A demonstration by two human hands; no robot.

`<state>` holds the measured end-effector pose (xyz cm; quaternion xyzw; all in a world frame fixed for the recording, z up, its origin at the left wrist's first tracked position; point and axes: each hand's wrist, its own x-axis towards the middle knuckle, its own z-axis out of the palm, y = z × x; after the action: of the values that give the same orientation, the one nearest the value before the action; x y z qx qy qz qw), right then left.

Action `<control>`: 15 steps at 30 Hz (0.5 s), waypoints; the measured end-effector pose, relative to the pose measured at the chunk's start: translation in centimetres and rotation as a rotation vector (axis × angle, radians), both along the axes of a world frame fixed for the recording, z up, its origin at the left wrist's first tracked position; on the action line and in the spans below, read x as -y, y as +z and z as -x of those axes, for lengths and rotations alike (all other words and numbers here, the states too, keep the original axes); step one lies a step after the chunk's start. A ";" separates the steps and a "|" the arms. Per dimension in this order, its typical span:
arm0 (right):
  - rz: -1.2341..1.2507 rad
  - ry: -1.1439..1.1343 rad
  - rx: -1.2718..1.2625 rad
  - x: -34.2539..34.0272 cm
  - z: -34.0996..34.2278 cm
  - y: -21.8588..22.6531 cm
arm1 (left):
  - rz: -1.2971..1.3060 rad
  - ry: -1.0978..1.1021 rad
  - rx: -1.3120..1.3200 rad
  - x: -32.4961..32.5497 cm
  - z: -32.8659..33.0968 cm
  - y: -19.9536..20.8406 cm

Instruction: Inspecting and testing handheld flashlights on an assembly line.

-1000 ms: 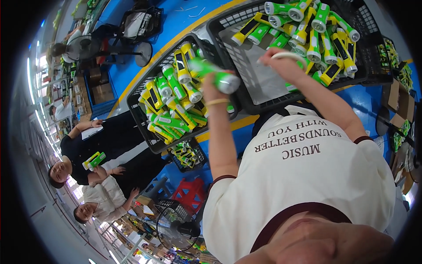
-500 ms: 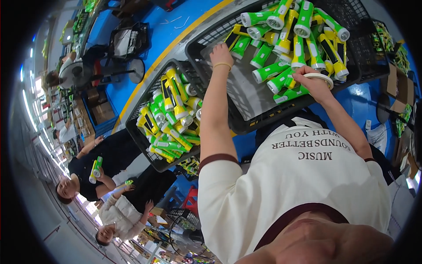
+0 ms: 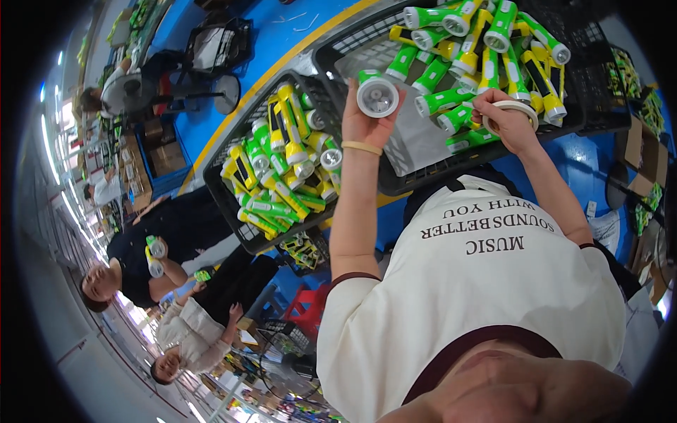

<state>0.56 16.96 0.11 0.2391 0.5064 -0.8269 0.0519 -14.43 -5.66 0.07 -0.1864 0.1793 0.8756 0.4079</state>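
My left hand (image 3: 365,129) is closed around a green-and-white flashlight (image 3: 377,97), its round clear lens facing up toward me. It is above the left part of a black plastic crate (image 3: 395,185) with a pale sheet (image 3: 417,144) on its bottom. My right hand (image 3: 513,130) grips a whitish ring like a tape roll (image 3: 525,108), which loops partly round the hand. Thumb and fingers are pinched together by the pile; a small bit between them is too small to make out. Green and yellow flashlights (image 3: 441,101) lie heaped in the crate's right side.
Another black crate (image 3: 229,236) full of green and yellow flashlights stands to the left. Two people (image 3: 123,282) are at the lower left, one holding flashlights. A red stool (image 3: 307,310), a blue bin (image 3: 169,182) and cardboard boxes (image 3: 645,155) are around.
My left hand has come up out of the crate's far left end, toward me, with a flashlight in it. My right hand stays near the pile with the ring.
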 end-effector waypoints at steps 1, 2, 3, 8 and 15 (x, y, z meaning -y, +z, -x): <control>-0.006 0.051 -0.051 1.0 0.6 0.7 | 0.015 0.070 0.013 0.0 -0.8 1.1; -0.010 0.071 -0.054 1.9 1.1 1.2 | -0.041 0.095 0.058 0.4 -1.3 1.1; -0.032 0.108 -0.083 2.9 1.6 1.6 | -0.096 0.123 0.100 1.1 -1.6 1.1; -0.110 0.228 -0.128 6.9 2.6 3.7 | -0.231 0.186 0.145 4.4 -2.5 0.1; -0.114 0.217 -0.085 9.1 3.0 4.9 | -0.197 0.128 -0.056 6.1 -4.7 2.0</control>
<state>-2.44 7.90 4.99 0.1499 0.5774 -0.7956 0.1059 -9.69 -11.74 2.05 -0.1321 0.0915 0.9181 0.3624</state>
